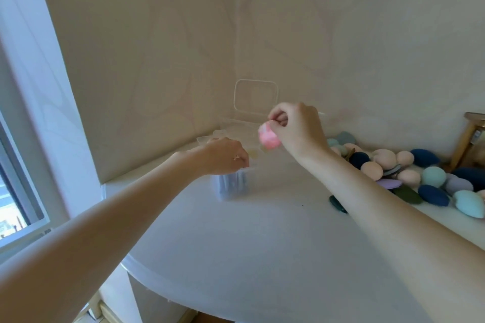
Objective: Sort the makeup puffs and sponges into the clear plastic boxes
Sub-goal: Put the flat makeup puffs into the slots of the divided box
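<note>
My right hand (296,128) pinches a pink sponge (269,136) in the air above a clear plastic box (236,123) in the table's far corner. Its clear lid (256,97) leans upright against the wall behind. My left hand (227,156) rests on top of a nearer clear box (232,186) that holds pale blue-lilac puffs; whether the fingers grip its rim is hard to tell. A heap of sponges and puffs (420,173) in peach, teal, navy, lilac and dark green lies along the right wall.
The white round table (249,244) fills the middle, its curved edge near me. A window (15,191) is at the left. A wooden stand (467,139) rises at the far right. A dark green puff (338,204) lies apart from the heap.
</note>
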Available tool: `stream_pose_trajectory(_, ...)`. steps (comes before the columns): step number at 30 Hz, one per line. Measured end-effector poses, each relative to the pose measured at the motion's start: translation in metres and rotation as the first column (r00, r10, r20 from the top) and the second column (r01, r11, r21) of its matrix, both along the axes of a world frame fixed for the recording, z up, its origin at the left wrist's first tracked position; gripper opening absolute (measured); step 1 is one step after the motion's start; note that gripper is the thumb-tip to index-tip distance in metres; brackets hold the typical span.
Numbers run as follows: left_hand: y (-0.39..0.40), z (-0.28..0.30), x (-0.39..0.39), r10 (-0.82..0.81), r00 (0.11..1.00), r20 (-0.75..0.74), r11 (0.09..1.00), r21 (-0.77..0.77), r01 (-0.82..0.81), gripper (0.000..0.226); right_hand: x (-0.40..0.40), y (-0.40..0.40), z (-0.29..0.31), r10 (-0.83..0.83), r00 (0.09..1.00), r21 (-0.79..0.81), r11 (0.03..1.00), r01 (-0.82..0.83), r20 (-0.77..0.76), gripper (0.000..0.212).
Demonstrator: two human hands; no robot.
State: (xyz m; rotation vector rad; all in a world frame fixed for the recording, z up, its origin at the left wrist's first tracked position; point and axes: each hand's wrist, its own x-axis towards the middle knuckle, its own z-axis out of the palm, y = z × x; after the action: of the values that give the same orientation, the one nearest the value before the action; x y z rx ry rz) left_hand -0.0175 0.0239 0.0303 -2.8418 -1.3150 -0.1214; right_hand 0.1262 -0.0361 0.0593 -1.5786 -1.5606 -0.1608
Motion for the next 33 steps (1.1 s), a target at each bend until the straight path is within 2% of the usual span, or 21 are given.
stream_pose_trajectory(3,0.001,0.000,-0.003,0.010,1.000,0.005,1.000,-0.015,-0.010,0.032,-0.016,0.010,-0.010,0.047,0.997,-0.011,0.999,-0.048,-0.059,0.008)
stream_pose_trajectory(7,0.001,0.001,-0.009,-0.001,0.999,0.035,0.999,-0.046,0.003,0.032,-0.023,0.015,-0.032,0.073,0.997,-0.060,0.996,-0.071,0.027,0.006)
stream_pose_trajectory(13,-0.006,0.004,-0.012,-0.017,0.994,0.108,0.997,-0.066,0.025,0.030,-0.025,0.017,-0.030,0.153,0.988,-0.008,0.988,-0.153,-0.006,0.006)
stream_pose_trajectory(16,-0.009,0.005,-0.013,0.000,0.993,0.119,0.998,-0.055,0.006,0.031,-0.028,0.021,-0.034,0.168,0.981,-0.069,0.984,-0.162,0.101,0.007)
stream_pose_trajectory(21,-0.011,0.004,-0.011,0.029,0.995,0.093,0.999,-0.034,-0.026,0.032,-0.024,0.026,-0.045,0.164,0.975,-0.199,0.971,-0.133,0.151,0.003)
stream_pose_trajectory(30,-0.001,0.004,-0.019,-0.008,0.964,0.264,0.997,-0.070,0.027,0.025,-0.019,0.031,-0.045,0.174,0.971,-0.357,0.928,-0.106,0.164,0.023)
stream_pose_trajectory(33,-0.002,0.005,-0.020,0.005,0.966,0.259,0.997,-0.079,0.016,0.023,-0.025,0.028,-0.042,0.201,0.962,-0.463,0.881,-0.096,0.183,0.037)
